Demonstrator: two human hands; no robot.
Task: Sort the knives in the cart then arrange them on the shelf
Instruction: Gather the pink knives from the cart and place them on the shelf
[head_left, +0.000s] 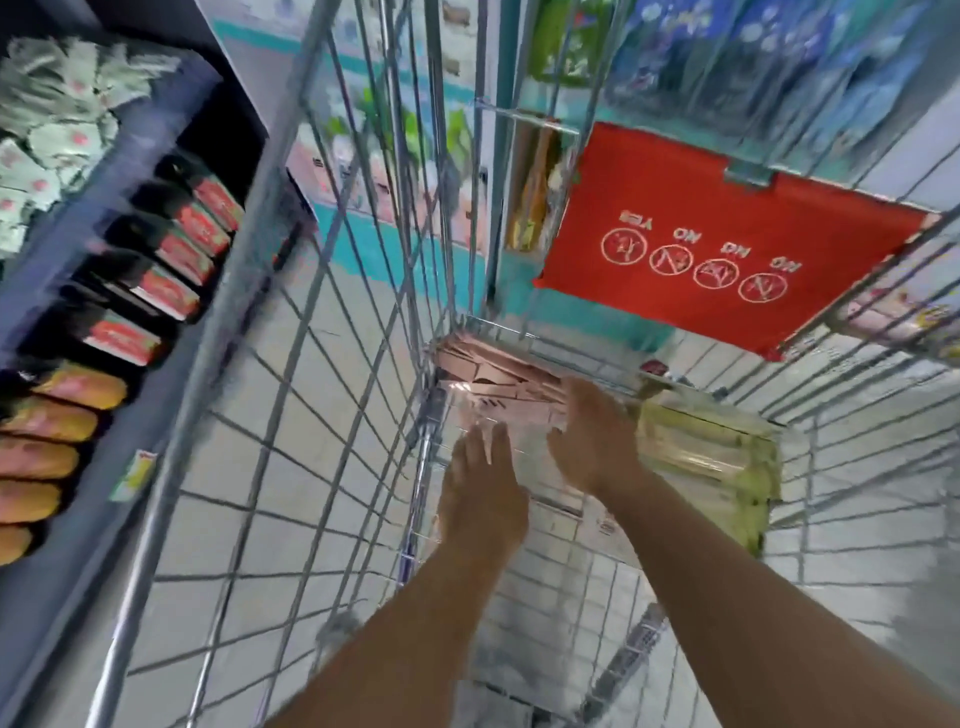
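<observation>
Both my arms reach down into a wire shopping cart (291, 364). At its bottom lies a pile of pink packaged knives (488, 371) in clear plastic, with a stack of green packaged ones (711, 452) to their right. My left hand (483, 499) hovers flat over the clear packs, fingers together and stretched out. My right hand (592, 441) rests on the pink packs, fingers spread; the blur hides whether it grips one. On the left stands a dark shelf (62, 249) with hanging packaged goods.
A red child-seat flap (701, 249) with warning signs hangs at the cart's far end. The shelf on the left carries red-and-black packs (171, 244) and orange-handled items (67, 410). More shelves with goods stand beyond the cart. Tiled floor shows through the wires.
</observation>
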